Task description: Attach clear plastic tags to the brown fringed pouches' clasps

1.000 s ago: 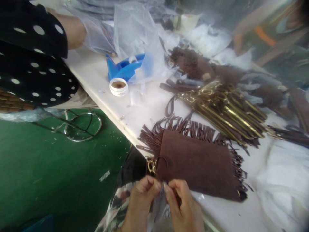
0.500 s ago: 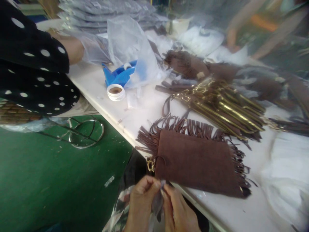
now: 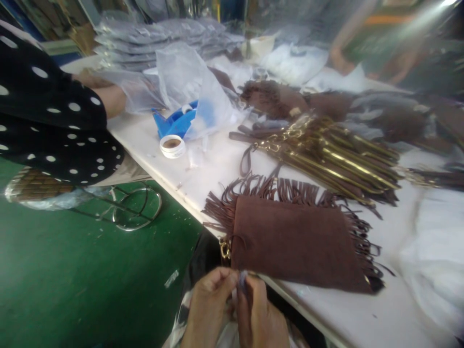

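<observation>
Just past the table's near edge, my left hand (image 3: 207,305) and my right hand (image 3: 267,311) are close together, fingertips pinched. Between them runs a brown strap (image 3: 243,314), its upper end covered by a greyish, see-through wrap (image 3: 242,277). Both hands grip it near that end; the exact finger contact is partly hidden. Right beyond my fingers lies a flat brown fringed bag (image 3: 290,241), with its fringe spread along the far and side edges. Gold rings (image 3: 225,249) hang at its left corner, over the table edge.
Gold-edged brown straps (image 3: 333,159) with clasps are piled behind the bag. A white jar (image 3: 172,146) stands beside a blue tape dispenser (image 3: 176,121). At left, a co-worker in a polka-dot sleeve (image 3: 47,106) handles a clear plastic bag (image 3: 192,77). Wrapped stacks (image 3: 155,41) stand behind.
My hands have shifted slightly left, and more of the brown strap shows between them. The co-worker's arm at left has moved a little. The fringed bag lies as before.
</observation>
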`<state>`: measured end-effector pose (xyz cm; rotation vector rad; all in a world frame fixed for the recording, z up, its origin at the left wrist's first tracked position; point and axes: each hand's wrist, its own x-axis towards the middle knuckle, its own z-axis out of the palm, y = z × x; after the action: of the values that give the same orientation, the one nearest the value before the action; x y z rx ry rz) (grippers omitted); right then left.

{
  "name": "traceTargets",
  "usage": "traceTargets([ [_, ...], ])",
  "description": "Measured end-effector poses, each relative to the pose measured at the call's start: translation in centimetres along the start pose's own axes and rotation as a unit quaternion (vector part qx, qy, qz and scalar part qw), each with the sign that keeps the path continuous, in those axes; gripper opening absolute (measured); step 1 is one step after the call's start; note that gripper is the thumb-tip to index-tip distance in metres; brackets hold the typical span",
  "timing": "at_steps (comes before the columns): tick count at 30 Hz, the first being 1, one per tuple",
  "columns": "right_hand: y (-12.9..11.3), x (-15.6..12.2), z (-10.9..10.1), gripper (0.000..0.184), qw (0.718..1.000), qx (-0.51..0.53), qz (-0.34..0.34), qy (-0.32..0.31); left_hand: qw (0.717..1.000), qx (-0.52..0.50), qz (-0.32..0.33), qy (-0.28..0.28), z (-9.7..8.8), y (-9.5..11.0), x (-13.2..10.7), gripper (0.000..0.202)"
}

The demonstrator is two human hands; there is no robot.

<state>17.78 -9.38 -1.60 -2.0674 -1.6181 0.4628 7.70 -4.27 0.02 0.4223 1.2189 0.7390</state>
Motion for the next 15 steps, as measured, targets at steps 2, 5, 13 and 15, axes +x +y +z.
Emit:
traceTargets([
  [2,0.4,0.0,0.1,0.048,0.999,0.025,0.028,-0.015,1.0,0.011,0.004,-0.006,-0.2,-0.2,0.1,0.034],
  [5,0.7,-0.1,0.1,0.053,0.993,0.084,0.069,-0.04,0.998,0.052,0.037,0.019,-0.3,-1.0,0.4,0.037],
  [13,0.7,-0.3,-0.1,0.047,0.963,0.228,0.135,-0.051,0.999,0.028,0.019,0.039,0.3,-1.5,0.3,0.032],
  [15,0.6,-0.2,-0.3,0.045,0.951,0.266,0.146,-0.066,0.998,-0.051,-0.03,0.023,0.5,-0.9,0.2,0.032],
])
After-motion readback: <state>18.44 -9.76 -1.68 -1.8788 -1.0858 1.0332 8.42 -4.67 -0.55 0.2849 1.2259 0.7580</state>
